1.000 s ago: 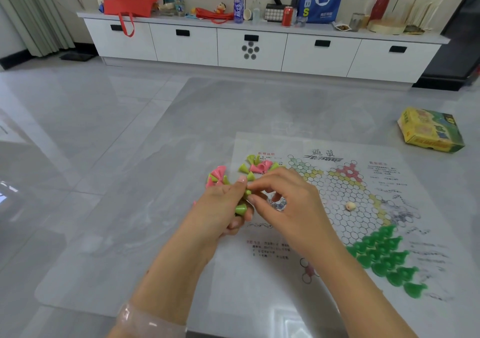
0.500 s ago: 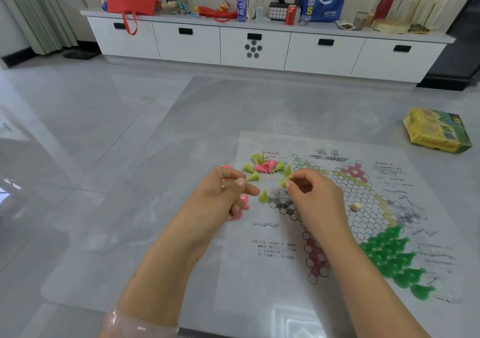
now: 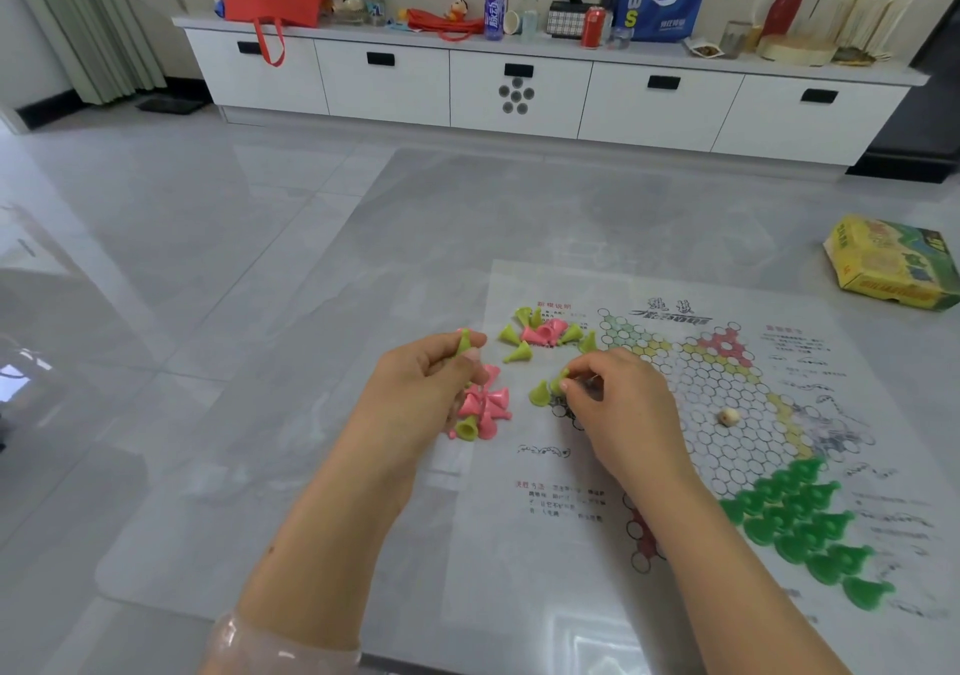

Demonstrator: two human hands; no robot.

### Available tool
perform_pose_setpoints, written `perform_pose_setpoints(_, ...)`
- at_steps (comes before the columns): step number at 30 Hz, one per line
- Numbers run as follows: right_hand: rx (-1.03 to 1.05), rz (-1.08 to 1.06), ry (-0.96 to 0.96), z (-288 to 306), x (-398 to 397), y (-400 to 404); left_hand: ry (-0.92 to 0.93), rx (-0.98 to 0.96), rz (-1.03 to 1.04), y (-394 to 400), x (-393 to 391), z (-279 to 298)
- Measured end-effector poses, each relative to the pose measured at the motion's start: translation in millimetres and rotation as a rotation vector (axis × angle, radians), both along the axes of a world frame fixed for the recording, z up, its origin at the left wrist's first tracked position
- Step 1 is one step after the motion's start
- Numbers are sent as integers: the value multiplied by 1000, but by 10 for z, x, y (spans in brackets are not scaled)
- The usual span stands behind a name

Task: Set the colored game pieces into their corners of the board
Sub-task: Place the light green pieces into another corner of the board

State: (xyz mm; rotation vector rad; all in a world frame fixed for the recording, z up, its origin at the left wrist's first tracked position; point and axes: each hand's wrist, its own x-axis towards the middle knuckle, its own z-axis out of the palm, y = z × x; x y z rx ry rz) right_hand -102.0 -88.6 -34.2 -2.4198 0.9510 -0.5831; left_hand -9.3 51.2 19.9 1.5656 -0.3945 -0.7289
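Your right hand (image 3: 618, 404) pinches a lime-green piece (image 3: 560, 382) between thumb and fingertips, low over the left corner of the board (image 3: 675, 466), just beside another lime piece (image 3: 540, 395) already standing there. Your left hand (image 3: 421, 388) grasps a second lime piece (image 3: 464, 343) at its fingertips and appears to hold several pink pieces (image 3: 485, 407) and one more lime piece (image 3: 466, 429) beneath the palm; how firmly those are held cannot be told. Lower the right-hand piece upright, wide base down, onto a free cell next to the standing one, and release only once the base sits flat. Fill the corner cell by cell so that your fingers do not knock the neighbour over. Feed pieces from the left hand one at a time, lime first, and keep the pink ones apart for their own corner. A loose heap of lime and pink pieces (image 3: 545, 334) lies near the board's far left edge; draw from it next. The dark green pieces (image 3: 800, 524) already fill the near right corner; leave them alone. A small pale object (image 3: 728, 416) rests mid-board. The board lies on a glossy grey surface (image 3: 311, 414), with a yellow box (image 3: 893, 264) at the far right. Beyond, a white cabinet (image 3: 519, 87) along the wall carries bags, a bottle and a can.
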Motion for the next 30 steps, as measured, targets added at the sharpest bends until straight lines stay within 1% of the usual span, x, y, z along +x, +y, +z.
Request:
perform_pose_setpoints(9, -9, 14, 8, 4, -4, 5, 8, 10, -7, -5, 13, -25)
perform_pose_setpoints(14, -15, 13, 11, -5, -6, -6, -69, 16, -31, -22, -10, -42)
perform_pose_setpoints(18, 8, 27, 14, -8, -8, -16, -87, 9, -46, -27, -10, -69)
perform_pose_setpoints(20, 15, 34, -17, 38, -31, -6, -108, 13, -58, -27, -15, -82)
perform_pose_setpoints(21, 26, 40, -62, 82, -48, 9, -110, 9, -66, -31, -22, -88)
perform_pose_setpoints(23, 124, 85, -206, 203, -73, 61, -103, -5, -74, -46, -35, -104)
perform_pose_setpoints(25, 276, 186, -313, 328, -83, 130, -92, -18, -87, -66, -50, -109)
perform_pose_setpoints(27, 348, 277, -336, 373, -86, 173, -84, -28, -110, -79, -64, -104)
perform_pose_setpoints(30, 385, 317, -341, 338, -92, 187, -105, -34, -145, -83, -84, -96)
